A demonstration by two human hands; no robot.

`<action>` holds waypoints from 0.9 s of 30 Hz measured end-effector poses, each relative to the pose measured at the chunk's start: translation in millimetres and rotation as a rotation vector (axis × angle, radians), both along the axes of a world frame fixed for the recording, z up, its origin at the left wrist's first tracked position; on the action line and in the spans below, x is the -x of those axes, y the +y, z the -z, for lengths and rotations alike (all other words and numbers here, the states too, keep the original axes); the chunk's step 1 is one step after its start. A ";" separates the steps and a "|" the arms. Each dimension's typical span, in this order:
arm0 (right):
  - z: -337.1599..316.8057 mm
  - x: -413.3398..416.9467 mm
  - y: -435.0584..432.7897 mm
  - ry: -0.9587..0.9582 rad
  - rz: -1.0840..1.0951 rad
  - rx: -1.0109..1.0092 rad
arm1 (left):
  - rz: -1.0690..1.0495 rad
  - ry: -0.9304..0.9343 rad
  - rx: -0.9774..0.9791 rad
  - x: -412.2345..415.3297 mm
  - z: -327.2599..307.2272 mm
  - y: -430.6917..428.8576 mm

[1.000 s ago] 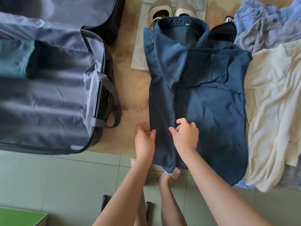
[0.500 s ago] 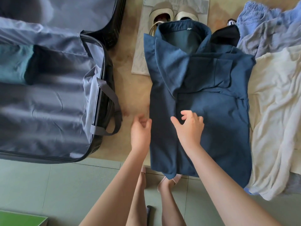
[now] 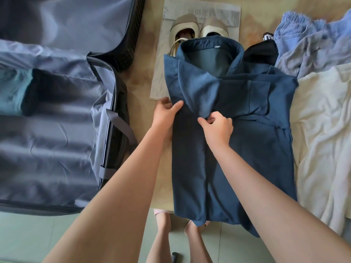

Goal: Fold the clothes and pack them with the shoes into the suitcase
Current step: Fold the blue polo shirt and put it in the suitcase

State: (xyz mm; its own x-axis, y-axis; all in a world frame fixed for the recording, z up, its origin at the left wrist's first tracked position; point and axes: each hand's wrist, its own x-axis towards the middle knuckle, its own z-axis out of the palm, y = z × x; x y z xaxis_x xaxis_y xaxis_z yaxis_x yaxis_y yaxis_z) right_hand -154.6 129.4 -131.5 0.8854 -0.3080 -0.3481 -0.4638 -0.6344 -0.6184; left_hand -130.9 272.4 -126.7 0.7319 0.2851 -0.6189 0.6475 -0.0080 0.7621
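A dark blue collared shirt lies flat on the tan table, collar away from me, both sides folded inward. My left hand grips its left folded edge at mid-height, thumb on top. My right hand pinches the tip of the folded-in sleeve near the shirt's middle. An open suitcase with grey lining lies at the left, a teal and dark garment inside it. A pair of beige shoes stands on a pale bag beyond the collar.
More clothes are heaped at the right: a cream garment, light blue pieces and a black item. The table's near edge runs under the shirt's hem. My feet and green floor tiles show below.
Both hands have moved up the shirt, away from me, from near the hem to its middle. The right hand now pinches the sleeve tip and the left grips the side fold.
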 end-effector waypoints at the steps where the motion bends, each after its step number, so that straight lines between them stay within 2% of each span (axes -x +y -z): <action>1: 2.0 -0.7 -0.7 -0.023 0.000 0.015 | -0.003 -0.002 0.007 0.2 -0.8 1.7; 9: 11.7 0.2 2.9 -0.117 0.038 0.093 | 0.053 -0.163 -0.188 -6.5 -4.5 -1.0; 14: 5.1 1.9 -3.2 -0.236 0.094 0.057 | 0.045 -0.172 -0.183 -8.1 -1.7 1.2; 16: -0.6 9.7 -3.2 -0.396 0.011 0.080 | 0.040 -0.160 -0.145 -7.7 -0.5 3.6; 18: 1.2 22.4 -0.7 -0.486 -0.219 0.144 | 0.014 -0.147 -0.123 -6.5 -0.6 4.5; 21: 20.2 37.7 1.9 -0.363 -0.525 0.331 | -0.007 -0.157 -0.154 -8.0 -1.4 3.4; 24: 30.6 40.4 1.6 -0.264 -0.570 0.395 | -0.011 -0.198 -0.220 -6.1 -0.1 -1.4; 27: 24.8 44.4 0.0 -0.283 -0.557 0.363 | 0.047 -0.398 -0.500 5.2 -2.5 -4.9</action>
State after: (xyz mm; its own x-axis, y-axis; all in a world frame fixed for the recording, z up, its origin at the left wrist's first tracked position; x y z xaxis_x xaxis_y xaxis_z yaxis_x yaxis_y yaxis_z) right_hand -199.0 129.4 -156.3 0.9858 0.1622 -0.0440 0.1345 -0.9183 -0.3722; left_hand -136.1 267.5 -124.2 0.8970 0.4312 -0.0974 0.3057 -0.4458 0.8413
